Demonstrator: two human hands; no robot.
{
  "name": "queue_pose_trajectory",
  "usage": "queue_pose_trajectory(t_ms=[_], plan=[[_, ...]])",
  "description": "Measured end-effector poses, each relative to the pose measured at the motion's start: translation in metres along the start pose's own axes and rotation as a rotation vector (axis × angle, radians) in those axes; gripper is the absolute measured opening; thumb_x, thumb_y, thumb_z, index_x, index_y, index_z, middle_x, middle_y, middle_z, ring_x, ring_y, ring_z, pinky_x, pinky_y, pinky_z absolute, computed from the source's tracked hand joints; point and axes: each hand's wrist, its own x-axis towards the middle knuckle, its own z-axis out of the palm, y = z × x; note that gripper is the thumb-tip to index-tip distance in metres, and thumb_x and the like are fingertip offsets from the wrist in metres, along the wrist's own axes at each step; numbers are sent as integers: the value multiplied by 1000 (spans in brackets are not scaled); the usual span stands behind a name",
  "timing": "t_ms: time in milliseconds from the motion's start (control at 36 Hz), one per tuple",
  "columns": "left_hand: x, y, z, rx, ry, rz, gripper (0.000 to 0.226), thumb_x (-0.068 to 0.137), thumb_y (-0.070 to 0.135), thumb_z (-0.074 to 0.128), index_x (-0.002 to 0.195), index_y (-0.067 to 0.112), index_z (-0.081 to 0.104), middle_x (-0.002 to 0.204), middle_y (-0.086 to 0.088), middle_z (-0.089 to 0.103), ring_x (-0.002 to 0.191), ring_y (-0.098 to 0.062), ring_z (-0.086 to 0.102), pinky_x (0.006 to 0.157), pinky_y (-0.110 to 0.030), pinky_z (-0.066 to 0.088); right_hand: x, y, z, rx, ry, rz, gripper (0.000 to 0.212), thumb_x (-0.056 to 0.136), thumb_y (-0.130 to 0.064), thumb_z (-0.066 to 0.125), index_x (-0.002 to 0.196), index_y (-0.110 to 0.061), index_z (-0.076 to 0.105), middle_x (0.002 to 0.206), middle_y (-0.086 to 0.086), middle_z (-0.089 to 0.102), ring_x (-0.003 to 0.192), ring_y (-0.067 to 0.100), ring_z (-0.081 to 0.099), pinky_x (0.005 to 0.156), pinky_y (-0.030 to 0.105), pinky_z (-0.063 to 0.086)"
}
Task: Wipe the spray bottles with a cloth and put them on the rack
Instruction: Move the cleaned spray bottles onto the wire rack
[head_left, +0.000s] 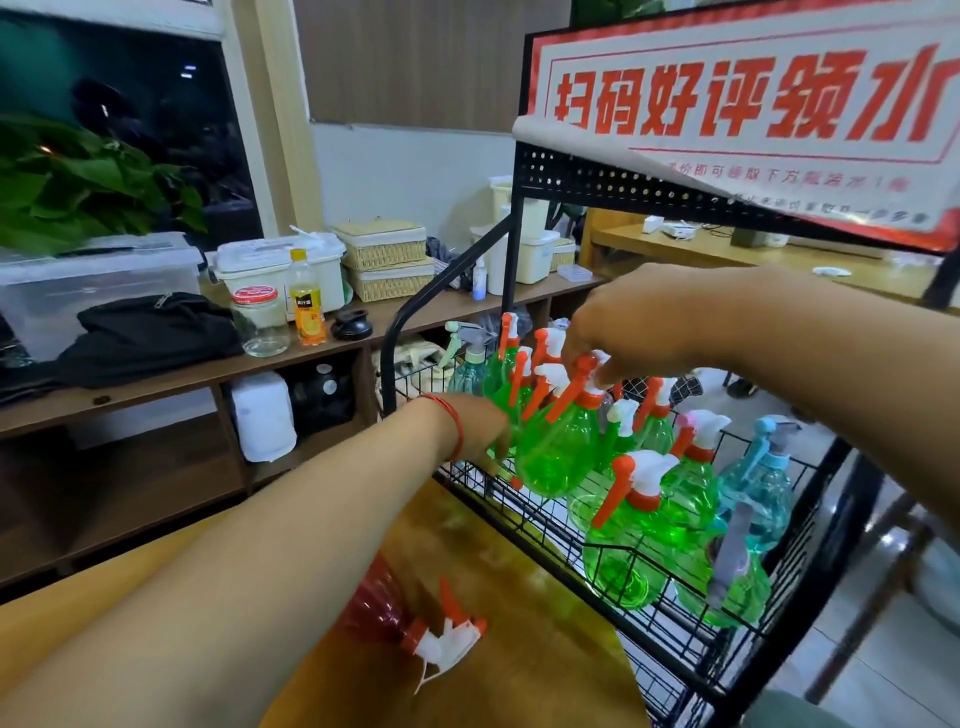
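Nearest you, a red bottle (379, 603) lies on its side on the table (519, 597), apparently waiting its turn; no cloth is in view. Just beyond it, your left hand (475, 428) reaches to the left side of the green bottle (558, 452), probably to steady its round body. The bottle hides those fingers, so you cannot tell whether they are spread or curled. Your right hand (639, 327) comes from above, its fingertips (574, 356) pinching the white spray head, which gives you control of the tilt. The green bottle leans in the crowded basket of the rack (587, 182), among the other bottles (691, 483); holding it top and side likely lets you thread it between them. Above hangs a sign (753, 98).
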Motion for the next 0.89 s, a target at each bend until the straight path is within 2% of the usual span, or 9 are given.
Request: queue_pose_trajectory(t_ms=[111, 194, 250, 333, 472, 639, 694, 778, 889], plan=[[6, 9, 4, 33, 24, -17, 31, 105, 29, 67, 131, 12, 73, 121, -5, 75, 109, -26, 70, 90, -34, 55, 1, -1, 3, 2, -15, 16, 47, 102, -41, 66, 148, -38, 55, 138, -7, 64, 125, 22, 62, 101, 39, 55], [0, 5, 3, 93, 110, -17, 27, 108, 32, 62, 121, 11, 71, 102, -2, 73, 92, -23, 70, 79, -34, 57, 0, -2, 2, 4, -20, 21, 45, 102, -40, 66, 146, -36, 56, 135, -7, 66, 121, 21, 64, 98, 38, 56], [-9, -5, -2, 173, 196, -50, 19, 108, 22, 60, 125, 14, 66, 96, 2, 70, 84, -18, 67, 76, -29, 58, 0, -2, 1, -13, -23, 12, 42, 103, -38, 65, 144, -35, 58, 133, -6, 66, 119, 21, 65, 97, 38, 56], [-26, -28, -9, 179, 370, -180, 33, 106, 7, 51, 135, 21, 55, 96, 1, 70, 79, -20, 65, 63, -31, 54, 7, -6, 2, -31, -22, -8, 42, 103, -37, 66, 144, -34, 59, 129, -5, 67, 116, 22, 65, 92, 36, 55], [-51, -58, -6, -127, 532, -444, 24, 112, 34, 41, 118, 17, 57, 105, -14, 69, 81, -31, 57, 74, -40, 49, 32, -23, 12, -39, -35, -42, 43, 101, -33, 67, 144, -35, 59, 126, -8, 69, 111, 22, 67, 90, 35, 55], [-62, -56, 5, -478, 611, -586, 26, 99, 25, 62, 75, 22, 53, 85, -7, 67, 84, -34, 65, 70, -38, 50, 47, -41, 34, 1, -139, -80, 51, 101, -27, 68, 148, -39, 54, 142, -6, 62, 126, 27, 62, 97, 42, 55], [-65, -54, 8, -532, 638, -605, 32, 95, 21, 65, 67, 23, 49, 76, -5, 63, 79, -34, 62, 66, -37, 47, 47, -42, 40, 2, -162, -83, 57, 100, -23, 68, 151, -40, 50, 143, -5, 61, 126, 28, 61, 89, 40, 54], [-67, -54, 12, -587, 639, -635, 24, 94, 27, 68, 74, 17, 58, 81, -7, 66, 84, -33, 64, 71, -37, 52, 45, -37, 46, 35, -142, -57, 69, 97, -8, 61, 155, -42, 44, 151, -6, 57, 129, 27, 59, 80, 35, 46], [-71, -54, 17, -615, 634, -666, 31, 91, 43, 75, 97, 15, 66, 98, -7, 70, 88, -29, 67, 77, -38, 57, 42, -34, 43, 60, -111, -47, 77, 95, -3, 61, 156, -44, 40, 155, -7, 53, 135, 25, 56, 94, 40, 53]])
